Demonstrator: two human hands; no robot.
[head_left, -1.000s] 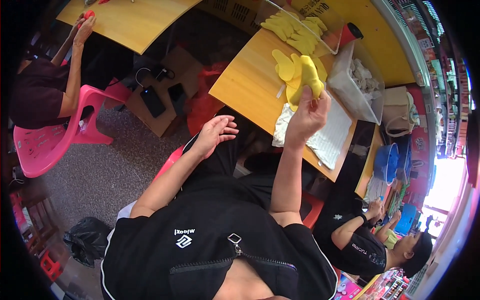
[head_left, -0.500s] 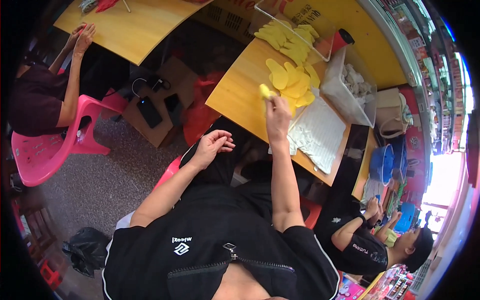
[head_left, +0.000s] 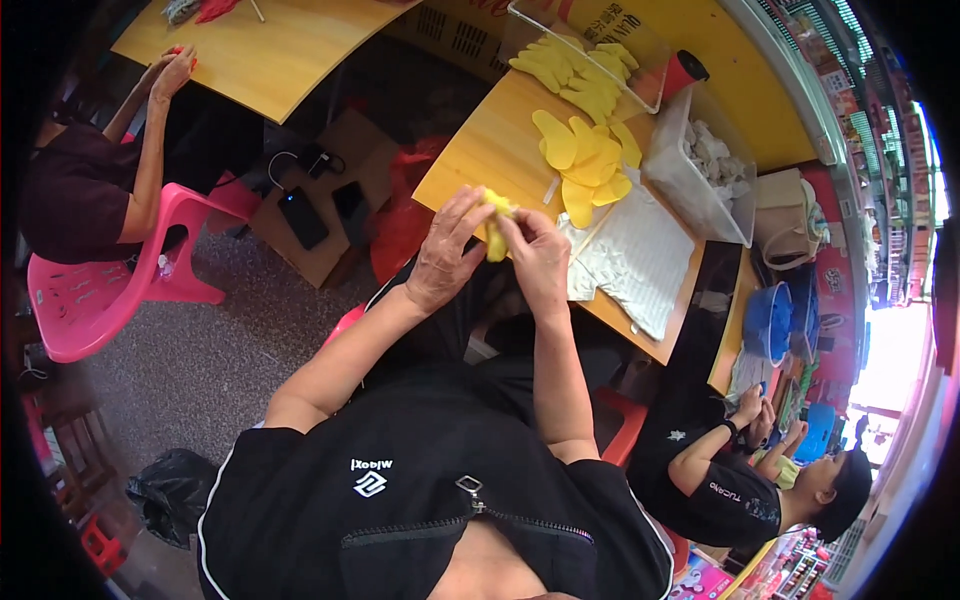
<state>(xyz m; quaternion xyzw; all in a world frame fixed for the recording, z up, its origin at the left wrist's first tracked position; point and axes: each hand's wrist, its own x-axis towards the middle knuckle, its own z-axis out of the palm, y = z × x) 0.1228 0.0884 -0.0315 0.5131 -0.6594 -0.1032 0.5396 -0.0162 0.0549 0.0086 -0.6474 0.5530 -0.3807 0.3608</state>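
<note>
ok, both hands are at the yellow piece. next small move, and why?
Probably smooth the yellow piece with the left hand while the right hand steadies it: both hands meet there, and it looks bunched up, unlike the flat yellow pieces on the table.

Small yellow piece point(head_left: 496, 247), bunched, partly hidden, held between fingers point(head_left: 517, 238).

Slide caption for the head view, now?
Left hand and right hand hold a small yellow piece by a table bearing flat yellow shapes and white cloth.
</note>
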